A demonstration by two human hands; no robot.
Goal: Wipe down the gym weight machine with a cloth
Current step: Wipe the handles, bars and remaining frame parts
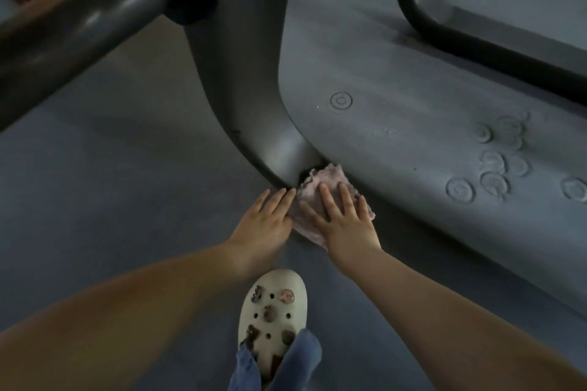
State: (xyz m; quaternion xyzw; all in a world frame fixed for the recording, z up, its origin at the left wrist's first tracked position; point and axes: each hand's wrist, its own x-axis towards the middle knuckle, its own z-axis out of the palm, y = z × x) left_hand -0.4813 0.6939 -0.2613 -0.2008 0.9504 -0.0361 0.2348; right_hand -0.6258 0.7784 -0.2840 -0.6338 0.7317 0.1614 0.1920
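Note:
A pink cloth (320, 179) lies against the foot of the grey weight machine frame (241, 73), where the upright bends down to the floor. My right hand (341, 219) presses flat on the cloth with straight, spread fingers. My left hand (265, 220) lies flat beside it, fingertips touching the cloth's left edge and the base of the frame. Part of the cloth is hidden under my right palm.
A thick black padded bar (79, 28) crosses the upper left. A black tube (476, 38) curves along the floor at upper right. The grey rubber floor (413, 143) has round dents. My white clog (273, 305) stands just behind my hands.

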